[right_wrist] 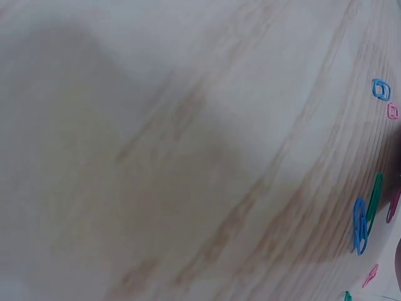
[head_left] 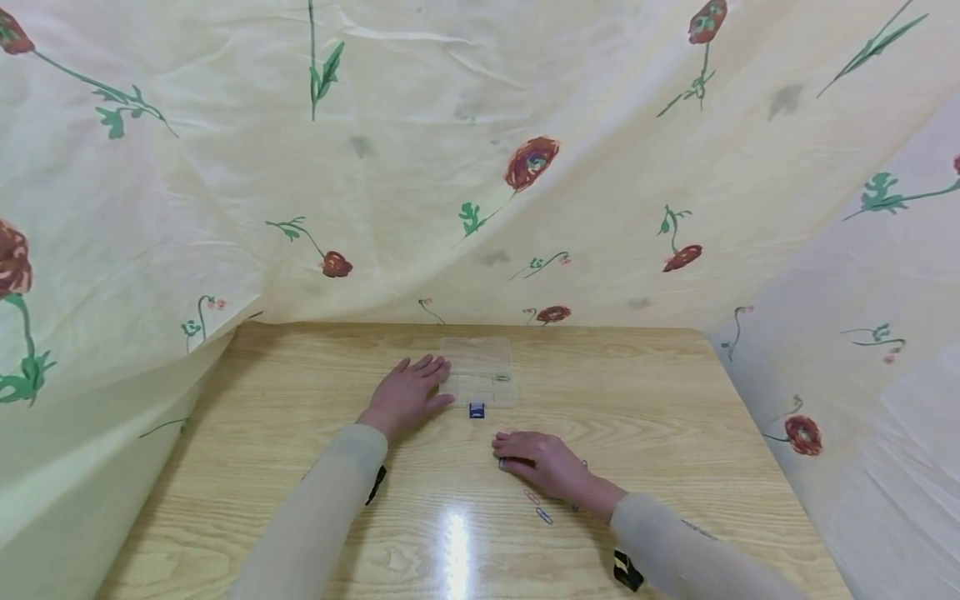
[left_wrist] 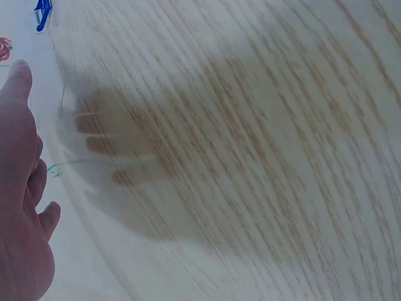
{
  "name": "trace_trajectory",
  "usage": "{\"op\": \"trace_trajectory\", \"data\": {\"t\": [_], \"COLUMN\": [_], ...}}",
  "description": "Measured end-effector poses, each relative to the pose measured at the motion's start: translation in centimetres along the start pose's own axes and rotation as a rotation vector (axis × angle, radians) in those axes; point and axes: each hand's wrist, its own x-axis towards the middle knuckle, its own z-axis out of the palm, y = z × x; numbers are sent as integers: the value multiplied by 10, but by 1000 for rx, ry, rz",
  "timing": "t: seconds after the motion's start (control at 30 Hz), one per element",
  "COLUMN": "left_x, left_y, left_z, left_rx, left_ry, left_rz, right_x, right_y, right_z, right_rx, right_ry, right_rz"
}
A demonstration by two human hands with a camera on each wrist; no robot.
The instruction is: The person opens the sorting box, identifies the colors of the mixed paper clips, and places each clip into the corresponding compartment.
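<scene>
A clear plastic compartment box [head_left: 467, 390] lies with its lid [head_left: 476, 354] folded back and a blue latch [head_left: 477, 410] at the front. My left hand [head_left: 408, 392] has its fingers spread at the box's left side; in the left wrist view this hand [left_wrist: 22, 182] shows at the left edge. One green paper clip [head_left: 502, 378] sits in a right-hand compartment. In front of the box, my right hand [head_left: 543, 462] is low over the table, fingers bent. A small bluish bit shows by its thumb tip; whether it is pinched cannot be told.
Loose paper clips lie around the right hand: a pink clip [head_left: 532, 497] and a blue clip [head_left: 543, 516] near its wrist. The right wrist view adds a green clip [right_wrist: 375, 197] beside another blue clip [right_wrist: 359, 226]. Flowered cloth [head_left: 420, 167] hangs behind the wooden table [head_left: 622, 392].
</scene>
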Motion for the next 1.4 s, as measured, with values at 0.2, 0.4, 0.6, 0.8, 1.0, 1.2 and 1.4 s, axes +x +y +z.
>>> {"op": "trace_trajectory", "data": {"t": [0.2, 0.4, 0.6, 0.8, 1.0, 1.2, 1.4], "left_x": [-1, -2, -3, -2, -2, -3, -3], "left_y": [0, 0, 0, 0, 2, 3, 2], "left_z": [-1, -1, -2, -2, -5, -6, -6], "left_rx": [1, -6, -10, -4, -3, -8, -24], "left_ry": [-4, -1, -2, -11, -9, -17, -12], "left_rz": [-1, 2, 3, 6, 8, 2, 9], "right_x": [1, 1, 3, 2, -2, -6, -7], "right_y": [0, 2, 2, 0, -2, 0, -1], "right_z": [4, 7, 9, 9, 6, 4, 5], "right_rx": [-46, -53, -70, -53, 8, 12, -6], "right_ry": [45, 78, 92, 93, 103, 80, 80], "right_rz": [-34, -63, -71, -48, 11, 34, 17]}}
